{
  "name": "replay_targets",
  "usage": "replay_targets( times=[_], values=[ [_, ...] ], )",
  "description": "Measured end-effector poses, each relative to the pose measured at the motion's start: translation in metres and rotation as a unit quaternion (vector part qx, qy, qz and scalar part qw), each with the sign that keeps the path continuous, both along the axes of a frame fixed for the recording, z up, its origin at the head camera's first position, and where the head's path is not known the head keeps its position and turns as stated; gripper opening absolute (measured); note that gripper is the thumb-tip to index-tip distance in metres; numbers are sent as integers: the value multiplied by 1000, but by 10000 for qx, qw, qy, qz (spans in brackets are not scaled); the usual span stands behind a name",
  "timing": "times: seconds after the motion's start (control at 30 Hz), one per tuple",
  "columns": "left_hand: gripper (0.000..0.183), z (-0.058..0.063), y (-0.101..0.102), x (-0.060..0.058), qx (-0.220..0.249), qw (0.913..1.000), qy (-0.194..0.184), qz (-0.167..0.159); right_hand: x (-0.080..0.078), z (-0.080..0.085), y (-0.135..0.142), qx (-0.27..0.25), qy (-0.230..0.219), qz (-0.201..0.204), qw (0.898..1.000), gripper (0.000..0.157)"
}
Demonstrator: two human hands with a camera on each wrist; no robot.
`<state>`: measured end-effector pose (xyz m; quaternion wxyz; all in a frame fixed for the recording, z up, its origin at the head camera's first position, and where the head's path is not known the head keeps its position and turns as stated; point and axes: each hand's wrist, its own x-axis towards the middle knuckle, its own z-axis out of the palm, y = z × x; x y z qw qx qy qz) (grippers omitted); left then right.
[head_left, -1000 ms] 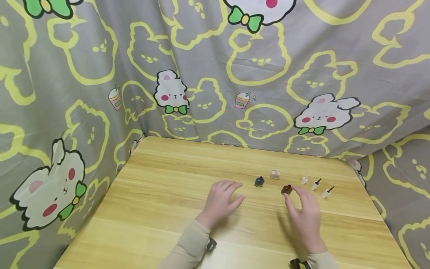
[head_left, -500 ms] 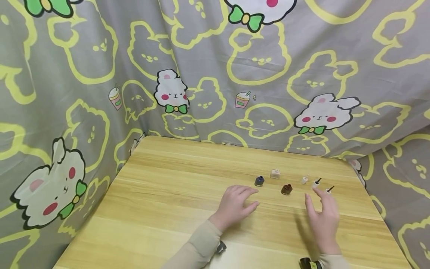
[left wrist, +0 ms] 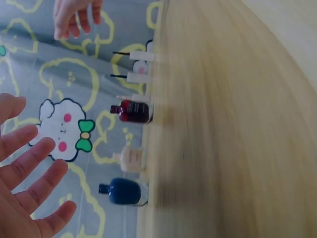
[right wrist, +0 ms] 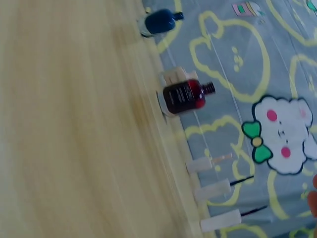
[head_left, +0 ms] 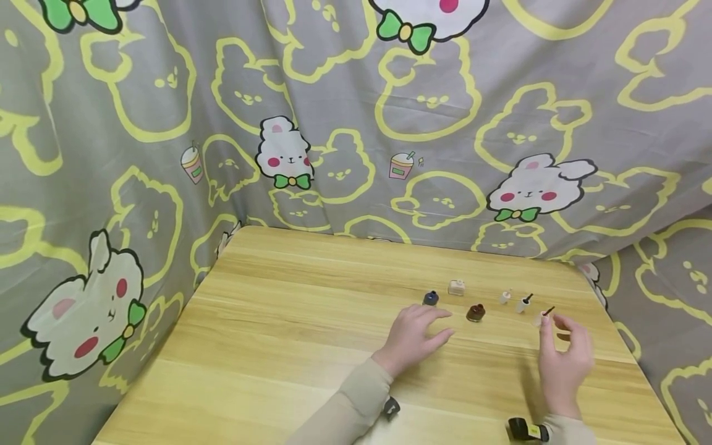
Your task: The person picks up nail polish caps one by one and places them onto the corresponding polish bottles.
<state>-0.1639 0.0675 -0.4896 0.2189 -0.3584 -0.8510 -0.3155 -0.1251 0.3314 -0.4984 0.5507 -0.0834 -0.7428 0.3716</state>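
In the head view, the left hand (head_left: 413, 339) hangs before the blue bottle (head_left: 431, 298), thumb and fingers apart, while the right hand (head_left: 567, 364) is at the rightmost brush cap (head_left: 549, 311). The left wrist view shows the left fingers (left wrist: 29, 163) spread, holding nothing. In the right wrist view, right fingertips (right wrist: 313, 201) hover apart from that upright cap.

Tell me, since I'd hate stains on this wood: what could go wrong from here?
The right hand is close to the outermost white cap, which stands with its dark brush pointing up; a clumsy touch might tip it and smear the table.
The left hand hovers near the uncapped blue bottle; a knock could topple it and spill any polish inside.
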Motion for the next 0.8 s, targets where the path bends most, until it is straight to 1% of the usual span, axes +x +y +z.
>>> replay_targets(
  times=[0.1, 0.2, 0.3, 0.37, 0.47, 0.57, 0.63, 0.7, 0.77, 0.8],
  values=[
    [32, 0, 7, -1, 155, 9995, -248, -95, 2, 0, 8, -510, -130, -59, 9986, 15],
    [32, -1, 14, -2, 333, 9972, -643, -169, 4, 1, 13, -1001, -280, -135, 9945, 18],
    [33, -2, 20, -2, 571, 9905, -1225, -240, 4, 0, 18, -1396, -439, -254, 9889, 23],
    [34, -3, 24, -3, 766, 9839, -1593, -273, 3, -1, 23, -1622, -606, -315, 9844, 25],
    [34, -5, 31, -4, 1063, 9725, -2050, -298, -1, -7, 30, -1949, -823, -281, 9770, 27],
    [34, -8, 39, -5, 1439, 9573, -2488, -310, -5, -12, 37, -2277, -1128, -127, 9671, 32],
    [35, -10, 45, -6, 1704, 9443, -2802, -286, -8, -16, 43, -2427, -1435, -34, 9594, 38],
    [36, -12, 50, -7, 1972, 9286, -3132, -272, -10, -19, 47, -2546, -1779, 82, 9505, 46],
    [37, -15, 55, -8, 2132, 9164, -3382, -211, -10, -22, 52, -2580, -2187, 143, 9410, 54],
    [37, -16, 58, -8, 2174, 9113, -3492, -173, -11, -23, 53, -2622, -2394, 182, 9347, 58]
  ],
)
